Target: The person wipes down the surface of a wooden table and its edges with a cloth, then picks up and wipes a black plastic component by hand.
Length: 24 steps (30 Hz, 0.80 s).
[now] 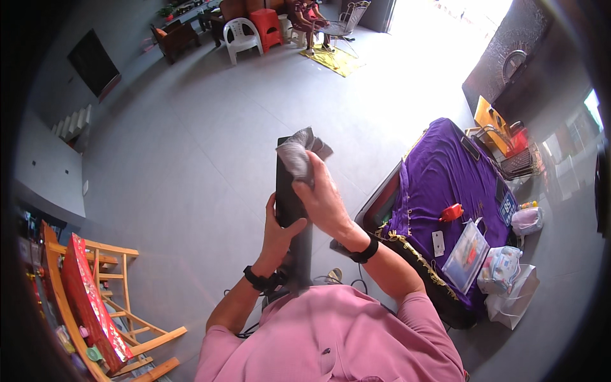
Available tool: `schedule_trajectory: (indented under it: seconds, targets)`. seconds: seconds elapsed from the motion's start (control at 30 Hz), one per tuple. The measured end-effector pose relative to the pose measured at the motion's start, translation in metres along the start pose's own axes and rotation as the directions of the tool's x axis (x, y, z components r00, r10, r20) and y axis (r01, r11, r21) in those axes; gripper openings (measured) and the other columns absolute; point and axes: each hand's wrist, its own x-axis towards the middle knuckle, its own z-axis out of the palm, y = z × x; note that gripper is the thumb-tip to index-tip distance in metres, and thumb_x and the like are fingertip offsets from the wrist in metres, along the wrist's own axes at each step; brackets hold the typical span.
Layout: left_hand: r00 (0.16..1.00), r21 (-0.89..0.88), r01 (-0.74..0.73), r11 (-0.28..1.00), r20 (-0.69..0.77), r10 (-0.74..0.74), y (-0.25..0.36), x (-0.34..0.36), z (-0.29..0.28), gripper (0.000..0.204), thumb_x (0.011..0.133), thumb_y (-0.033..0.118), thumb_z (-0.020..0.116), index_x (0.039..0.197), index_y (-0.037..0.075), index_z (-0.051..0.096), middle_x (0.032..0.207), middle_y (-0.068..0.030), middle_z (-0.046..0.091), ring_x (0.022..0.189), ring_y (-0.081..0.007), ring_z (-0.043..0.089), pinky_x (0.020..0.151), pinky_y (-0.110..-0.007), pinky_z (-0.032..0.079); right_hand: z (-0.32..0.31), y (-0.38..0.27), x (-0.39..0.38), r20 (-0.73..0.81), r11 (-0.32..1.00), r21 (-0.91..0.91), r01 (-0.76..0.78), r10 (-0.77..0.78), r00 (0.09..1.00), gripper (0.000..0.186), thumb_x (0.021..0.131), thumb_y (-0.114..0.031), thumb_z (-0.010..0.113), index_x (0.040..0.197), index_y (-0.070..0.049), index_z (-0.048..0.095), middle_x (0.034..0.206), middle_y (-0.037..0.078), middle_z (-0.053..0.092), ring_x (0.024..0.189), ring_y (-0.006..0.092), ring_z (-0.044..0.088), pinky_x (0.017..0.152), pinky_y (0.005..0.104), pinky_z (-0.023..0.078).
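In front of my chest I hold up a long, flat black object (pixel 289 202); its kind I cannot make out. My left hand (pixel 279 234) grips its lower part from the left, with the thumb across the near face. My right hand (pixel 319 198) is closed on a crumpled grey cloth (pixel 296 156), which lies against the object's upper end and covers part of it. Below my hands a dark, blurred shaft-like part (pixel 297 261) runs down toward my shirt; whether it belongs to the black object is unclear. Both wrists wear black bands.
To the right stands a table with a purple cloth (pixel 433 172), bearing a red item (pixel 452 212), a clear document pouch (pixel 466 256) and bags. At lower left is a wooden rack (pixel 114 254). Dark cables (pixel 361 272) hang near my waist. A person (pixel 312 22) sits far off by chairs.
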Motion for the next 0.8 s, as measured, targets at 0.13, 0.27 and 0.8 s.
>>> schedule_trajectory:
  seconds: [0.13, 0.27, 0.8]
  targets:
    - [0.999, 0.015, 0.045, 0.999, -0.006, -0.044, 0.003, -0.004, 0.000, 0.099, 0.081, 0.008, 0.080, 0.158, 0.002, 0.017, 0.140, -0.0160, 0.048, 0.125, -0.0227, 0.054, 0.100, -0.034, 0.051, 0.007, 0.009, 0.015, 0.232, 0.587, 0.677, -0.444, 0.403, 0.885, 0.036, 0.106, -0.036, 0.054, 0.126, -0.006, 0.057, 0.081, -0.001, 0.053, 0.072, 0.0088, 0.048, 0.064, 0.0261, 0.043]
    - [0.996, 0.068, -0.085, 0.994, 0.047, 0.082, -0.004, -0.004, 0.003, 0.089, 0.081, 0.010, 0.081, 0.152, 0.002, 0.028, 0.137, -0.0126, 0.049, 0.127, -0.0222, 0.050, 0.105, -0.036, 0.046, 0.020, 0.046, 0.036, 0.272, 0.235, 0.859, -0.454, 0.543, 0.795, 0.036, 0.106, -0.049, 0.053, 0.103, -0.015, 0.065, 0.065, -0.006, 0.045, 0.052, 0.0087, 0.039, 0.045, 0.0269, 0.031]
    - [0.983, 0.061, -0.090, 0.994, 0.167, 0.078, -0.013, 0.009, -0.009, 0.074, 0.094, 0.013, 0.069, 0.156, 0.011, 0.028, 0.137, -0.0072, 0.051, 0.126, -0.0196, 0.050, 0.106, -0.035, 0.045, -0.006, 0.047, 0.016, 0.520, 0.376, 0.615, -0.693, 0.468, 0.715, 0.036, 0.107, -0.034, 0.050, 0.118, -0.001, 0.057, 0.100, 0.008, 0.063, 0.084, 0.0170, 0.063, 0.071, 0.0328, 0.053]
